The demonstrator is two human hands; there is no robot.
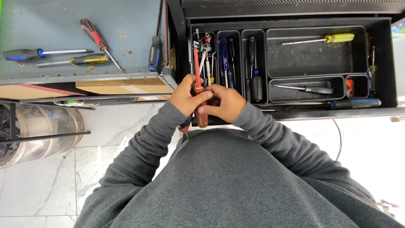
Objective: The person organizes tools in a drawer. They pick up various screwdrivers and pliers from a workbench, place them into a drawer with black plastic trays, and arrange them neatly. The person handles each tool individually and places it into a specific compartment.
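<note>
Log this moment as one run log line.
left hand: grips red screwdriver | right hand: on same bundle | over open drawer

Screwdrivers (253, 67) in black drawer (386, 50)

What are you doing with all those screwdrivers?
A person in a grey sweatshirt stands at an open black tool drawer split into trays. The left hand and right hand together grip a bundle of screwdrivers, among them a long red-handled screwdriver, over the drawer's left end. More screwdrivers lie in the trays, including a yellow-handled screwdriver. Three others rest on the grey bench top to the left.
</note>
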